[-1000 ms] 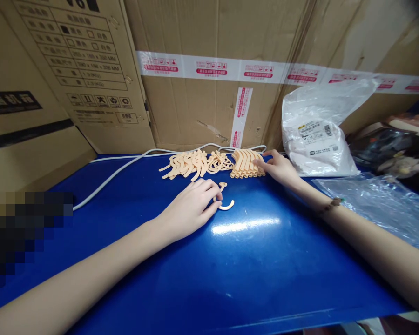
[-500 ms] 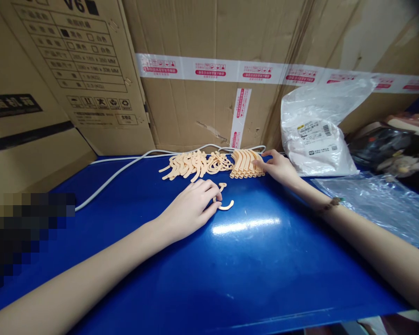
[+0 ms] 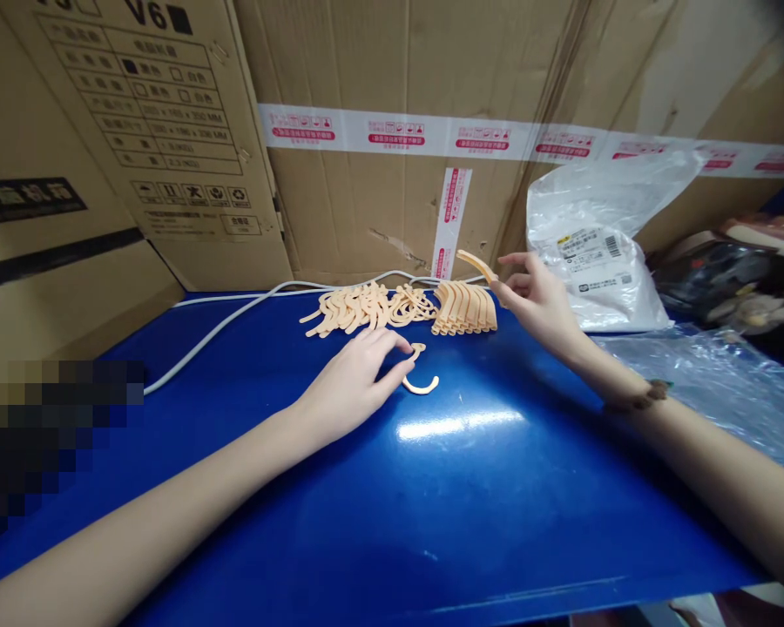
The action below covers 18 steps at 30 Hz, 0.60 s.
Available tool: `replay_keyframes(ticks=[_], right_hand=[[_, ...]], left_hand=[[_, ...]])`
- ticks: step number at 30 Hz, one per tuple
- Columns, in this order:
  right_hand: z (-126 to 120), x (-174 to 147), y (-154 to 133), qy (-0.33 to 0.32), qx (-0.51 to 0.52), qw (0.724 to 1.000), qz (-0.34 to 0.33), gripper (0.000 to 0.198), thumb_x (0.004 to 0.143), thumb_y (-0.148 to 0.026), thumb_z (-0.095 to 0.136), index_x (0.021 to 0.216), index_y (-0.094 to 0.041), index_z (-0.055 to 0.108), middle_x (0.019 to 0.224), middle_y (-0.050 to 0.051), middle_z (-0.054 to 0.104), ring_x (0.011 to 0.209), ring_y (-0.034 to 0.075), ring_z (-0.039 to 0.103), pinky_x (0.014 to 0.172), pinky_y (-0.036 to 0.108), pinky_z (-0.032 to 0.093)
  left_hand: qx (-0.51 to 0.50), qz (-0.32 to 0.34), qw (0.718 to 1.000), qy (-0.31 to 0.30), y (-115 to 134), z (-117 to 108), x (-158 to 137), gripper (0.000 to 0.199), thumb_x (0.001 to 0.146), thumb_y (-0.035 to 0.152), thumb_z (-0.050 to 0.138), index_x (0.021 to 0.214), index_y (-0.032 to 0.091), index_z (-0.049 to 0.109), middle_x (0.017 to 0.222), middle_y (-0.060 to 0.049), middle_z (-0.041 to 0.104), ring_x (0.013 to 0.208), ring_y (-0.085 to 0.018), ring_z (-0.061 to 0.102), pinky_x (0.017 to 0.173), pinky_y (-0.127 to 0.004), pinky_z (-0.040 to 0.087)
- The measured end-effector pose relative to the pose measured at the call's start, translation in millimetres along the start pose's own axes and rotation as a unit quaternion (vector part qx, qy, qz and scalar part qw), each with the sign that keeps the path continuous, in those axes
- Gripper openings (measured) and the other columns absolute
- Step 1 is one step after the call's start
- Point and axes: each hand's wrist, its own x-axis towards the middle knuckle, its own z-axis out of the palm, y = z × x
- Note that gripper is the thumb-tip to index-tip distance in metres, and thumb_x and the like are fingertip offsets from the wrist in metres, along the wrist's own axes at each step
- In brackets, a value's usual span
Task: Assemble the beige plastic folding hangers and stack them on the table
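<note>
My left hand is at the middle of the blue table, thumb and fingertips closed round the stem of a peach-coloured plastic hook. Its curved end shows below the thumb, its flat head just beyond the fingertips. My right hand is raised at the right, pinching one end of a curved peach plastic piece. That piece tilts up to the left, above a neat row of like curved pieces. Left of the row lie a small heap of hooks and a looser pile of flat curved strips.
Large cardboard boxes stand behind the blue table. A white cable runs along the back. At the right are a filled white plastic bag and a flat clear plastic bag.
My right hand has lifted a curved piece up from the right end of the row. My left hand stays at the hook, its fingers shifted slightly toward the hook's head.
</note>
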Motion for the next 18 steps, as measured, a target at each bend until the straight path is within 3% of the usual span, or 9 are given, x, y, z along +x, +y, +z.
replay_keyframes(ticks=[3, 6, 9, 12, 15, 18], right_hand=[[8, -21, -33, -0.063, 0.062, 0.995, -0.052, 0.032, 0.087, -0.036, 0.053, 0.115, -0.021, 0.048, 0.067, -0.004, 0.057, 0.056, 0.013, 0.051, 0.054, 0.026, 0.039], [19, -47, -64, -0.158, 0.072, 0.981, -0.090, 0.033, 0.088, -0.030, 0.053, 0.119, -0.022, 0.045, 0.069, -0.005, 0.058, 0.055, 0.011, 0.051, 0.055, 0.025, 0.039], [28, -65, -79, -0.213, 0.071, 0.967, -0.121, 0.038, 0.087, -0.027, 0.057, 0.122, -0.023, 0.043, 0.068, -0.007, 0.056, 0.057, 0.010, 0.052, 0.058, 0.023, 0.040], [33, -70, -79, -0.246, 0.114, 0.954, -0.126, 0.038, 0.089, -0.024, 0.055, 0.124, -0.023, 0.041, 0.069, -0.007, 0.053, 0.058, 0.009, 0.051, 0.057, 0.022, 0.040], [37, -71, -73, -0.275, 0.179, 0.939, -0.104, 0.041, 0.090, -0.028, 0.056, 0.127, -0.023, 0.038, 0.071, -0.007, 0.056, 0.059, 0.009, 0.053, 0.058, 0.022, 0.042], [41, -73, -71, -0.296, 0.195, 0.930, -0.095, 0.060, 0.088, -0.031, 0.062, 0.137, -0.023, 0.029, 0.072, -0.006, 0.060, 0.059, 0.011, 0.055, 0.059, 0.024, 0.044]], left_hand=[[-0.146, -0.076, 0.986, 0.042, -4, -1, 4, 0.031, 0.092, 0.045, 0.048, 0.100, 0.019, 0.061, 0.105, -0.006, 0.067, 0.100, -0.022, 0.060, 0.090, -0.038, 0.046], [-0.281, -0.119, 0.950, 0.063, -9, -2, 8, 0.037, 0.090, 0.051, 0.049, 0.100, 0.018, 0.063, 0.100, -0.007, 0.069, 0.097, -0.021, 0.063, 0.082, -0.034, 0.050], [-0.370, -0.157, 0.912, 0.086, -11, -5, 9, 0.034, 0.087, 0.049, 0.054, 0.091, 0.016, 0.064, 0.093, -0.006, 0.069, 0.091, -0.020, 0.065, 0.072, -0.029, 0.053], [-0.403, -0.171, 0.894, 0.093, -7, -8, 8, 0.030, 0.086, 0.045, 0.058, 0.084, 0.016, 0.065, 0.094, -0.006, 0.068, 0.092, -0.019, 0.065, 0.072, -0.027, 0.053], [-0.403, -0.166, 0.897, 0.069, -3, -8, 8, 0.029, 0.085, 0.044, 0.061, 0.090, 0.016, 0.065, 0.095, -0.005, 0.068, 0.091, -0.019, 0.065, 0.074, -0.028, 0.054], [-0.402, -0.164, 0.899, 0.050, 1, -6, 8, 0.028, 0.084, 0.044, 0.063, 0.091, 0.017, 0.062, 0.091, -0.004, 0.068, 0.088, -0.019, 0.066, 0.074, -0.030, 0.054]])
